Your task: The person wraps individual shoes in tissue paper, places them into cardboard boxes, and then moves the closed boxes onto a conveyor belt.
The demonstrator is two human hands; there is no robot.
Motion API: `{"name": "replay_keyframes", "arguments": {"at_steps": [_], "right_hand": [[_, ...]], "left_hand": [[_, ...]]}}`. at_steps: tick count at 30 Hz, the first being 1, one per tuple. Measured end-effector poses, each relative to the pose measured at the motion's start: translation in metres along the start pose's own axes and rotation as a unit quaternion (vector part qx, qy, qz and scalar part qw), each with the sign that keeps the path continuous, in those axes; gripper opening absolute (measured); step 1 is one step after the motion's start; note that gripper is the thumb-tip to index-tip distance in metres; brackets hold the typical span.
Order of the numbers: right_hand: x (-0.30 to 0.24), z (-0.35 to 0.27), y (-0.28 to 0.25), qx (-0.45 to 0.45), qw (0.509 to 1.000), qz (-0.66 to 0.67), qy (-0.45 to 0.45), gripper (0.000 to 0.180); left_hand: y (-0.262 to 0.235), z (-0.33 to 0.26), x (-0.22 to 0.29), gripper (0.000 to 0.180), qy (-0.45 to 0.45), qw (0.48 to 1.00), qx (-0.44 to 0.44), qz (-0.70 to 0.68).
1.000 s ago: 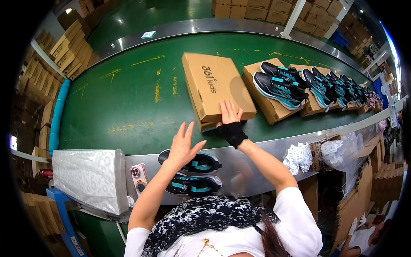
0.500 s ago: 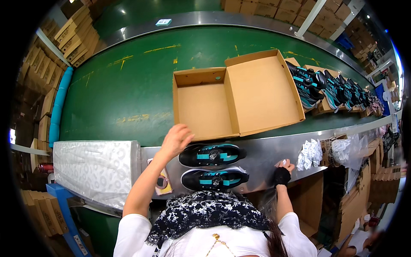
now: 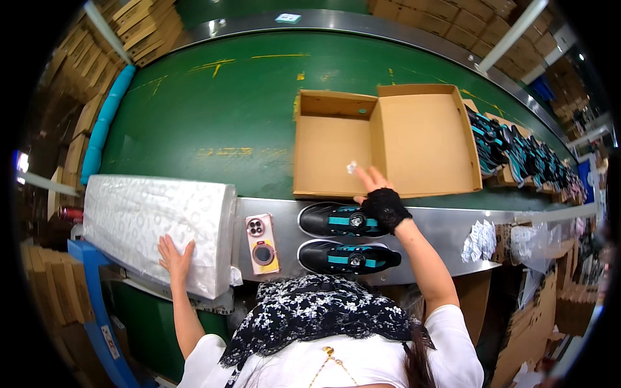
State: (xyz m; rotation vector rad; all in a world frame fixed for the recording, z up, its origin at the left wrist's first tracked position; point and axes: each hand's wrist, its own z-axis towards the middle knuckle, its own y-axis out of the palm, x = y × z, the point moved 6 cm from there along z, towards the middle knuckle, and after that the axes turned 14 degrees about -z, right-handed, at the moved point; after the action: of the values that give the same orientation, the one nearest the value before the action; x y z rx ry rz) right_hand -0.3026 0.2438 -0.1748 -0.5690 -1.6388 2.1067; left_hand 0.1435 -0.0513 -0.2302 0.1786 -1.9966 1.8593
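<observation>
My left hand [image 3: 175,257] rests with spread fingers on a stack of patterned white wrapping paper [image 3: 155,223]. My right hand [image 3: 383,202], in a black fingerless glove, reaches over the near wall of an open cardboard shoe box [image 3: 333,152], its fingers stretched out. Just past the fingertips is a small white sachet [image 3: 352,168], apart from the hand; I cannot tell whether it is falling or lying on the box floor. Two black and teal sneakers, a far one [image 3: 323,220] and a near one [image 3: 333,257], lie side by side on the metal ledge, the far one partly under my right hand.
A phone [image 3: 262,244] lies left of the sneakers. A pile of white sachets [image 3: 479,242] sits on the ledge at right, beside a plastic bag [image 3: 533,242]. More sneakers [image 3: 511,149] line the green belt [image 3: 213,116] beyond the box lid. A blue post [image 3: 97,291] stands at lower left.
My right hand has moved from the sachet pile to the box and let go of a sachet. My left hand has gone from the box's edge to the paper stack. The view has shifted.
</observation>
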Motion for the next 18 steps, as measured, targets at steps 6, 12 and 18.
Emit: {"name": "replay_keyframes", "arguments": {"at_steps": [6,12,18], "right_hand": [[-0.010,0.006,0.063,-0.278,0.949,0.034,-0.142,0.032],[0.006,-0.008,0.050,-0.275,0.953,0.024,-0.128,0.033],[0.015,-0.012,0.055,-0.268,0.956,0.027,-0.119,0.033]], "left_hand": [[-0.012,0.003,-0.017,0.055,0.001,1.000,0.022,0.014],[-0.049,0.022,-0.021,0.033,0.044,0.987,0.150,-0.020],[-0.172,0.031,0.098,0.026,0.145,0.937,0.287,-0.138]]}}
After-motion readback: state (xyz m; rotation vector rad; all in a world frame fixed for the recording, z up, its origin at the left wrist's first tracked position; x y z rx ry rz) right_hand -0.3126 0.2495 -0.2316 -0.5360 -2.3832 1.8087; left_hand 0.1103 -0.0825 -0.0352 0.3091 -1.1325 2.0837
